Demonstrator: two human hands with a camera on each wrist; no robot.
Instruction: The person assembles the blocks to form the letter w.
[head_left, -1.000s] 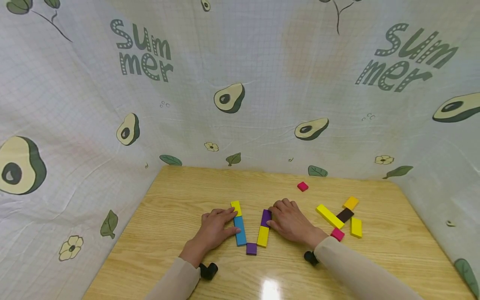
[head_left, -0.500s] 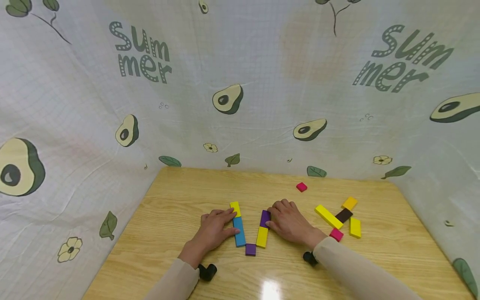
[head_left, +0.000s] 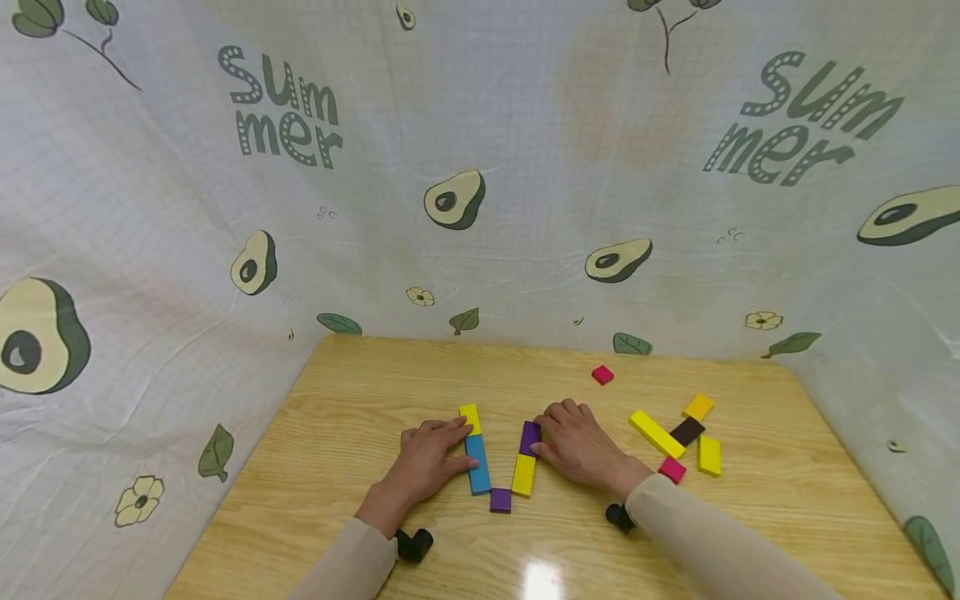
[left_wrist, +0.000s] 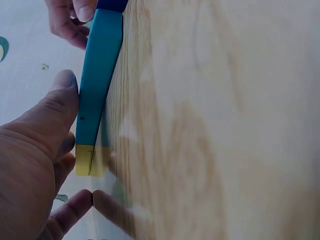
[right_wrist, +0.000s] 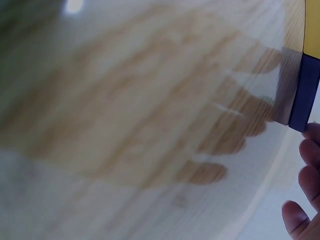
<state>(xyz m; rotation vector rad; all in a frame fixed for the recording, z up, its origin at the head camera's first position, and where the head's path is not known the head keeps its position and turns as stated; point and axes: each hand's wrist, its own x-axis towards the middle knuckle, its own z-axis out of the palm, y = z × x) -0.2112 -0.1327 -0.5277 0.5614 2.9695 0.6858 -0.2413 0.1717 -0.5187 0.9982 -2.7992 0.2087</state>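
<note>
Flat colored blocks form a V on the table. Its left arm is a small yellow block (head_left: 472,412) above a longer blue block (head_left: 477,475). A small purple block (head_left: 500,501) lies at the bottom. Its right arm is a yellow block (head_left: 524,477) with a purple block (head_left: 528,437) above. My left hand (head_left: 426,463) touches the left arm, thumb on the blue block and fingertips by the yellow one. My right hand (head_left: 579,443) touches the upper purple block's right side with thumb and fingertips. In the right wrist view the thumb cannot be made out.
To the right lie a long yellow block (head_left: 657,434), a dark brown block (head_left: 687,432), an orange block (head_left: 698,407), a shorter yellow block (head_left: 708,456) and a red block (head_left: 672,469). Another red block (head_left: 602,375) lies farther back. Printed cloth (head_left: 525,250) encloses the wooden table (head_left: 390,367).
The head view has shifted very slightly. Both hands and all the blocks stay where they were.
</note>
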